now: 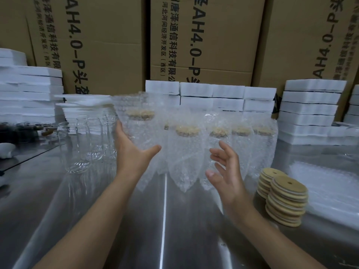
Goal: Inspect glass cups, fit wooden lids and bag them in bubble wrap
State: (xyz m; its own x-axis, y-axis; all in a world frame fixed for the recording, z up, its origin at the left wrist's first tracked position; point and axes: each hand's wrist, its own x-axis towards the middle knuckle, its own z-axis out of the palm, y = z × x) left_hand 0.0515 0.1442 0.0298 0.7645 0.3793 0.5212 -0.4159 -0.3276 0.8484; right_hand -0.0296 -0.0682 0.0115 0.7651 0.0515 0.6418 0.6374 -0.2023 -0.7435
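My left hand (132, 150) grips a bubble-wrap bag (141, 129) that holds a glass cup with a wooden lid (140, 113), lifted above the steel table (97, 220). My right hand (225, 167) hovers with spread fingers, holding nothing, just in front of a row of several bagged, lidded cups (186, 152). Bare glass cups (81, 144) stand to the left. Two stacks of wooden lids (285, 202) with centre holes sit at the right.
A pile of flat bubble-wrap bags (330, 183) lies at the far right. White foam blocks (308, 111) are stacked behind and on both sides. Large cardboard boxes (209, 39) form the back wall. A glass sheet (29, 154) and dark items sit far left.
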